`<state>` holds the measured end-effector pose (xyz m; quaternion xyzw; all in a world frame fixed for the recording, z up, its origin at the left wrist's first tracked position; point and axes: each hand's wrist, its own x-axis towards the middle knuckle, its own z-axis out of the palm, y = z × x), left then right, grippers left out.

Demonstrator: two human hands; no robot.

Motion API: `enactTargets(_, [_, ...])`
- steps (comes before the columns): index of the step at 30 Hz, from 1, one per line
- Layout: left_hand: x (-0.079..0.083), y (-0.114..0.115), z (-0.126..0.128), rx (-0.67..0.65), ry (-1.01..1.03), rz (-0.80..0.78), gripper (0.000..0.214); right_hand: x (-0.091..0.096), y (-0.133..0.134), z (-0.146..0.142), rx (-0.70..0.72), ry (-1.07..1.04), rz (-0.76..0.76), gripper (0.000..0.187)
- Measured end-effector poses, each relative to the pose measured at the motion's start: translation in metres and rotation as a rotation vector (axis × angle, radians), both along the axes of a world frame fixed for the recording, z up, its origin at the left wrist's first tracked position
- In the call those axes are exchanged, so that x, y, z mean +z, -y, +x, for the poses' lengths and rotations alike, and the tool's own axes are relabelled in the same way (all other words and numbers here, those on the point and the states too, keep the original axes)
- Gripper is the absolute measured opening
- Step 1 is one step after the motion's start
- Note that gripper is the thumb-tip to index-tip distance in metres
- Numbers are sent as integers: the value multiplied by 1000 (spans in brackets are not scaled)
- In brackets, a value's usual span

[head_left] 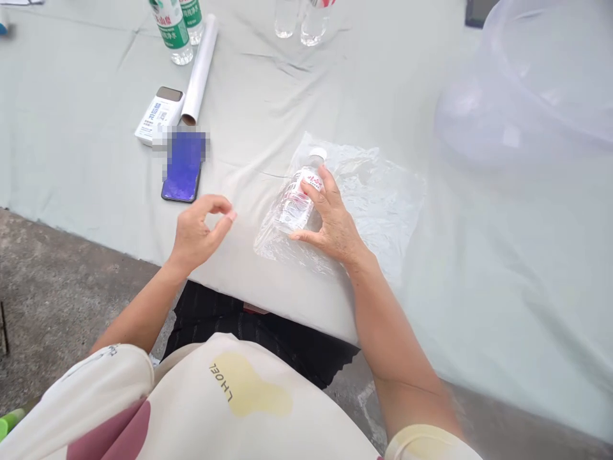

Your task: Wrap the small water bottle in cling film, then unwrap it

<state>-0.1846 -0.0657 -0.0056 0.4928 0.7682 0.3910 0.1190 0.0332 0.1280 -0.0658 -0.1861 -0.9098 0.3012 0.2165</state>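
Note:
A small clear water bottle (294, 203) with a white cap and a red-and-white label lies tilted on a sheet of clear plastic film (383, 204). Some of the film covers the lower part of the bottle. My right hand (332, 220) spans the bottle's right side, fingers on the label near the neck and thumb by the base. To the left of the film, my left hand (198, 233) hovers over the table edge. Its thumb and index finger meet in a pinch, and nothing shows between them.
A phone (182, 166), a white box-shaped device (160, 115) and a roll of film (201, 70) lie at left. Green-labelled bottles (173, 35) and other bottles (313, 22) stand behind. A large translucent plastic basin (474, 121) occupies the right of the cloth-covered table (502, 287).

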Motion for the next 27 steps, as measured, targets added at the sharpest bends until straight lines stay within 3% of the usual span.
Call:
enactTargets(2, [-9, -5, -20, 390, -228, 26, 42, -1, 0, 0, 12, -31, -15, 93])
enactTargets(3, [-14, -8, -31, 510, -287, -10, 58, -1, 1, 0, 12, -49, -22, 92])
enactTargets(5, [-21, -15, -50, 607, -299, -121, 85, 0, 1, 0, -1, -81, -32, 87])
enactTargets(9, [-27, -28, -64, 568, -248, -294, 102, 2, 1, 3, -66, -117, -27, 79])
enactTargets(19, [-9, -57, -69, 663, -338, -435, 95, -8, -8, 8, -236, -188, -64, 71])
enactTargets(27, [-23, -70, -74, 697, -328, -349, 79, -7, -4, 6, -255, -202, -82, 67])
